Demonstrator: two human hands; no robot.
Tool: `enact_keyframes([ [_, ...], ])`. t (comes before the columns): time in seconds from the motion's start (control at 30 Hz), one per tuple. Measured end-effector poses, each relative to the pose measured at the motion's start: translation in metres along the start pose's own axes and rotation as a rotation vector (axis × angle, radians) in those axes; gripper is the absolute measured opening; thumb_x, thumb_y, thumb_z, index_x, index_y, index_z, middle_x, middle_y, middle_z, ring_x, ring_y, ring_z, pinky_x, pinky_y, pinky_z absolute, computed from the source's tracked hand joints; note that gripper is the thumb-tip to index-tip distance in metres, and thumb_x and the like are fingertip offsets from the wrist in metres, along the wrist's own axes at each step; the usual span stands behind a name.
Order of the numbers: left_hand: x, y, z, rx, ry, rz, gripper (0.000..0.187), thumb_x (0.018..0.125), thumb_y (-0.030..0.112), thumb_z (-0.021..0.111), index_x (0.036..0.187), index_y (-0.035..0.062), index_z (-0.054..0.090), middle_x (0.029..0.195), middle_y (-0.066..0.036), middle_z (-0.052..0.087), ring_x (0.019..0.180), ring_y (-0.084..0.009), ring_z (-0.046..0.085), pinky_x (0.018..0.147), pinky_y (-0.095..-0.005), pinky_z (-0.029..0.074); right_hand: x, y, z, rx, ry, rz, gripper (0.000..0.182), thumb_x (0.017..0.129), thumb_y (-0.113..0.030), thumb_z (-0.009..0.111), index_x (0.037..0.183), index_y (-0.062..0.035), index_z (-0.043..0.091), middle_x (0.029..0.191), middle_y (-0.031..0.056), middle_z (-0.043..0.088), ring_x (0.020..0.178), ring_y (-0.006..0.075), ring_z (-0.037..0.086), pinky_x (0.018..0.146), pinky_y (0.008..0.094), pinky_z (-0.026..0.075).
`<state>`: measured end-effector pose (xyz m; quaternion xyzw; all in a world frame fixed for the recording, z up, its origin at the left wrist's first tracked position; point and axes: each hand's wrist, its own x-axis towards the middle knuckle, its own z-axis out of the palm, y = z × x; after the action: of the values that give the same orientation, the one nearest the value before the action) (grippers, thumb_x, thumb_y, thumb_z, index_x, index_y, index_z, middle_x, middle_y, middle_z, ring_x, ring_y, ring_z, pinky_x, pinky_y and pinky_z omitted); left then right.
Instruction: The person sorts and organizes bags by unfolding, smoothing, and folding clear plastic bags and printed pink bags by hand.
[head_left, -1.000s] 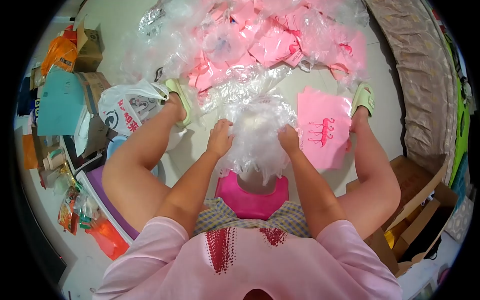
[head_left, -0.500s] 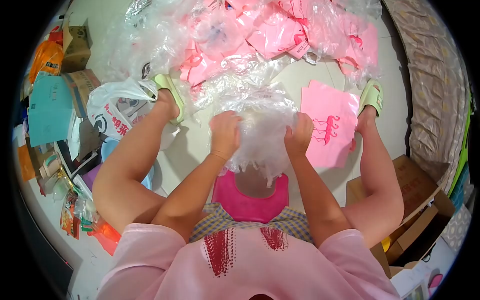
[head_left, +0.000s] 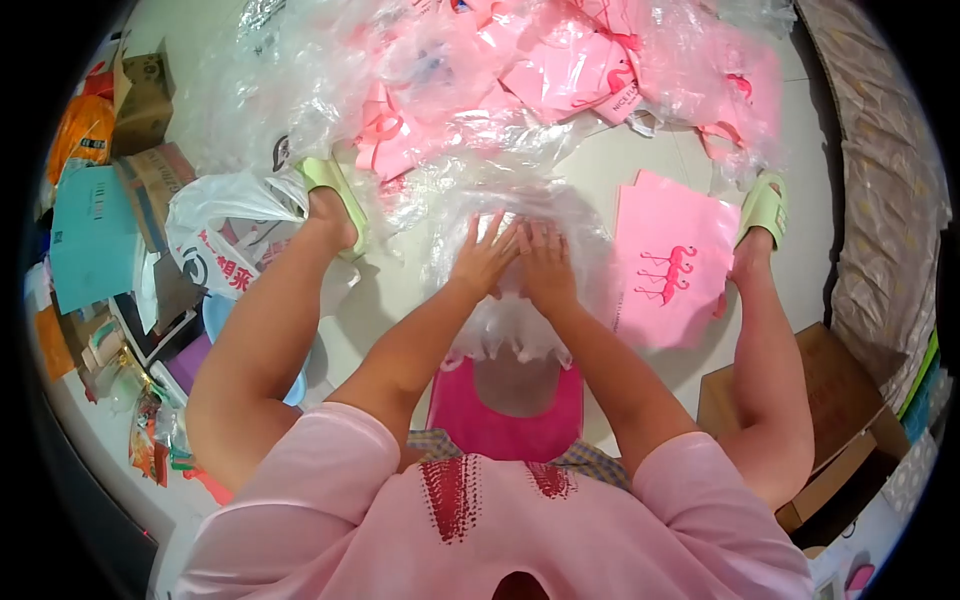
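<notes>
A bundle of clear plastic bags lies between my legs, its lower edge over the front of a pink plastic stool. My left hand rests on top of the plastic with its fingers spread. Beside it, nearly touching at the fingertips, my right hand presses flat on the same plastic. Pink flat bags printed with flamingos lie to the right of my hands.
Pink bags and clear plastic wrapping heap across the floor ahead. A white carrier bag, a teal box and cartons stand left. An open cardboard box sits at the right.
Both hands have moved inward from the sides of the plastic and now lie on top of it. The plastic looks flatter and more spread out.
</notes>
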<state>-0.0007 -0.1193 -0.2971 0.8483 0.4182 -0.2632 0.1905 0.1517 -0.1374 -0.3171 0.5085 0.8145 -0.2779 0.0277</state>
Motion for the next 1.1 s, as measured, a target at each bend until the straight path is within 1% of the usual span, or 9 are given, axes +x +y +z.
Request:
enact_keyframes([
  [0.17,-0.004,0.01,0.017,-0.053,-0.031,-0.087,0.108,0.056,0.053,0.076,0.142,0.0175,0.022,0.149,-0.005,0.015,0.137,-0.035,0.005,0.105,-0.0612,0.014,0.0,-0.007,0.01,-0.12,0.187,-0.146,0.102,0.06,-0.023,0.078,0.142,-0.0106,0.019,0.146,0.0113,0.019,0.134,0.0374,0.018,0.107,0.0548,0.019],
  [0.27,-0.008,0.009,0.01,-0.126,-0.016,-0.191,0.116,0.052,0.046,0.081,0.144,0.0232,0.013,0.149,-0.004,0.011,0.137,-0.0346,0.007,0.104,-0.0629,0.014,0.005,-0.004,0.006,-0.146,0.117,-0.029,0.107,0.056,-0.024,0.08,0.143,-0.0167,0.018,0.148,0.0102,0.016,0.135,0.0364,0.018,0.106,0.0575,0.018],
  [0.43,-0.018,-0.015,0.008,-0.174,-0.123,-0.348,0.133,0.046,0.039,0.085,0.143,0.0345,-0.007,0.15,-0.002,0.01,0.135,-0.0309,0.016,0.102,-0.0655,0.016,0.018,0.003,-0.037,-0.243,-0.371,0.179,0.119,0.057,-0.039,0.08,0.145,-0.028,0.001,0.15,0.002,0.01,0.138,0.0301,0.01,0.108,0.0558,0.011],
  [0.53,-0.032,-0.023,0.011,-0.151,-0.115,-0.326,0.134,0.045,0.04,0.085,0.144,0.0311,-0.005,0.149,-0.005,0.011,0.134,-0.0309,0.019,0.102,-0.0663,0.014,-0.001,0.029,-0.033,-0.173,-0.34,0.234,0.125,0.051,-0.042,0.082,0.145,-0.0292,0.001,0.15,0.0032,0.011,0.138,0.0324,0.006,0.109,0.0556,0.007],
  [0.73,-0.057,-0.013,0.027,-0.22,0.097,-0.336,0.125,0.047,0.034,0.086,0.144,0.0281,0.007,0.148,-0.006,0.014,0.134,-0.03,0.02,0.105,-0.0615,0.014,-0.035,0.049,-0.026,-0.238,-0.125,0.229,0.127,0.046,-0.044,0.084,0.144,-0.0307,0.004,0.151,0.007,0.004,0.136,0.0402,0.007,0.102,0.061,0.023],
  [0.8,-0.079,0.009,0.025,-0.553,0.273,-0.598,0.121,0.044,0.024,0.088,0.142,0.0215,0.017,0.146,-0.013,0.016,0.132,-0.0343,0.022,0.105,-0.0571,0.019,-0.05,0.037,-0.023,-0.122,-0.098,0.247,0.126,0.045,-0.041,0.085,0.144,-0.0313,0.007,0.151,0.0086,0.003,0.135,0.0426,0.007,0.099,0.0649,0.023],
  [0.83,-0.085,0.025,0.031,-0.869,0.328,-0.917,0.114,0.051,0.022,0.086,0.14,0.0119,0.015,0.143,-0.018,0.02,0.13,-0.0346,0.026,0.105,-0.0484,0.025,-0.059,0.029,-0.021,-0.118,-0.1,0.254,0.126,0.045,-0.041,0.085,0.144,-0.0313,0.007,0.151,0.0086,0.003,0.135,0.0426,0.007,0.099,0.0649,0.023],
  [1.03,-0.066,0.01,0.069,-1.344,0.221,-1.095,0.101,0.055,0.015,0.085,0.135,0.0067,0.022,0.133,-0.022,0.032,0.121,-0.0364,0.036,0.097,-0.0394,0.037,-0.057,0.02,0.005,-0.03,-0.096,0.312,0.121,0.049,-0.026,0.083,0.144,-0.0306,0.01,0.151,0.0125,0.002,0.134,0.046,0.006,0.098,0.0666,0.023],
  [1.1,-0.046,-0.01,0.072,-1.449,0.133,-1.052,0.1,0.055,0.014,0.084,0.134,0.0066,0.023,0.13,-0.021,0.036,0.12,-0.0355,0.038,0.097,-0.0397,0.037,-0.037,0.031,0.018,-0.208,0.129,0.274,0.115,0.054,-0.017,0.079,0.145,-0.0286,0.011,0.15,0.0134,0.003,0.134,0.0458,0.007,0.099,0.0654,0.021],
])
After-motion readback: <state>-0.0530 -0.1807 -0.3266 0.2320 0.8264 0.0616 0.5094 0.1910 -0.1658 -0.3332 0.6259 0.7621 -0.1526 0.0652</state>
